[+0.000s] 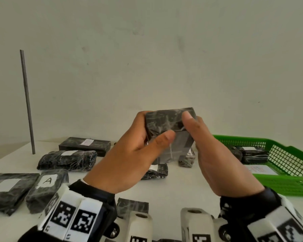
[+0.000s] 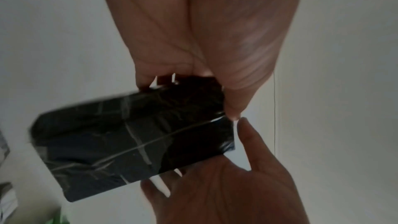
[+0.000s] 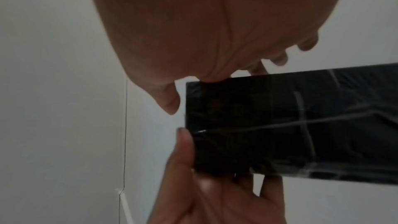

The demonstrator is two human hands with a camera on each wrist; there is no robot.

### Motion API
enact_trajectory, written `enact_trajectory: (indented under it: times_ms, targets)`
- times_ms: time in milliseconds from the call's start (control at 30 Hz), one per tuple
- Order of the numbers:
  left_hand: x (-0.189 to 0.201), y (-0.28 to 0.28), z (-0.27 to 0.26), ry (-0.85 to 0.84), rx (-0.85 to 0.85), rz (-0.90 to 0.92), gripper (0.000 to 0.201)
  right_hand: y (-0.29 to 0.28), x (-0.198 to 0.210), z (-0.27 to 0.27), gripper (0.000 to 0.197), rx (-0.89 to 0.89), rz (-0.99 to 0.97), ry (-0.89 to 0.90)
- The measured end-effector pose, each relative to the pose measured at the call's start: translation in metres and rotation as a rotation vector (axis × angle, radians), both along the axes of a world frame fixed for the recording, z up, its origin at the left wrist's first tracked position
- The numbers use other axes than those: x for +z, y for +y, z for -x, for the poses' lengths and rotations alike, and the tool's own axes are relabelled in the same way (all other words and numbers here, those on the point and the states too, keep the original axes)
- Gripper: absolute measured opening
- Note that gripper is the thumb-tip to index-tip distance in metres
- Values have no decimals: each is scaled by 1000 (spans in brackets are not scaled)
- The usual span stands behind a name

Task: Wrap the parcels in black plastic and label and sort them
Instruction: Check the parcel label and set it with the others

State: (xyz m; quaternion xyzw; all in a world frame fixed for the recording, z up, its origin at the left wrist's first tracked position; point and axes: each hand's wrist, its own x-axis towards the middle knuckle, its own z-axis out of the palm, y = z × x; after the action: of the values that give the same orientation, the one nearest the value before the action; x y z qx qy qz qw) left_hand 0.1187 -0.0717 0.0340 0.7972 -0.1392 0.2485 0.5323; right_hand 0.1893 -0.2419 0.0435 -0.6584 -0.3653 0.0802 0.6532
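I hold a rectangular parcel wrapped in black plastic (image 1: pixel 164 122) in the air above the white table (image 1: pixel 178 186), in front of the wall. My left hand (image 1: pixel 148 131) grips its left end, thumb on the near face and fingers behind. My right hand (image 1: pixel 192 119) cups the right end, with its fingers behind and its straight thumb at the corner. In the left wrist view the parcel (image 2: pixel 129 142) shows creased film and tape seams. The right wrist view shows the parcel (image 3: pixel 280 125) with a thin gap beside my right thumb. I see no label on its visible faces.
Wrapped, labelled parcels lie at the left, one marked A (image 1: pixel 47 180), a long one (image 1: pixel 66 159) and a box (image 1: pixel 84 145). Small parcels (image 1: pixel 157 170) lie under my hands. A green basket (image 1: pixel 287 163) at the right holds wrapped parcels. A grey rod (image 1: pixel 27 102) stands at the far left.
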Motion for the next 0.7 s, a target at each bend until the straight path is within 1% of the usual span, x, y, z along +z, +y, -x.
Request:
enact_trajectory:
  times_ms: [67,133,200,267,300,367,433,567,633,667,700]
  targets:
    - [2,-5,1,-15,-46,125,44,4,-4,0,48,2,-62,-18]
    - [2,-7,0,-46,-50,244,46,9,-7,3,51,19,-110,-20]
    - [2,-5,0,-60,-66,318,44,13,-10,4,51,29,-127,-24]
    - [2,-2,-1,-63,-90,359,44,16,-11,7,51,42,-119,-25]
    - [1,0,-2,-73,-97,379,41,17,-11,7,51,48,-120,-25]
    - [2,0,-2,-91,-111,387,32,19,-11,10,52,52,-143,-40]
    - [2,0,-3,-109,-95,368,28,20,-11,11,51,30,-147,-58]
    - [3,0,-1,-66,-110,379,32,21,-11,11,50,17,-133,-44]
    - [3,-1,-1,-58,-82,363,26,22,-11,11,55,7,-130,-27]
    - [3,-1,0,-55,-82,361,28,23,-10,11,58,3,-131,-26]
    - [2,-2,-1,-37,-81,368,37,24,-10,11,60,1,-127,-29]
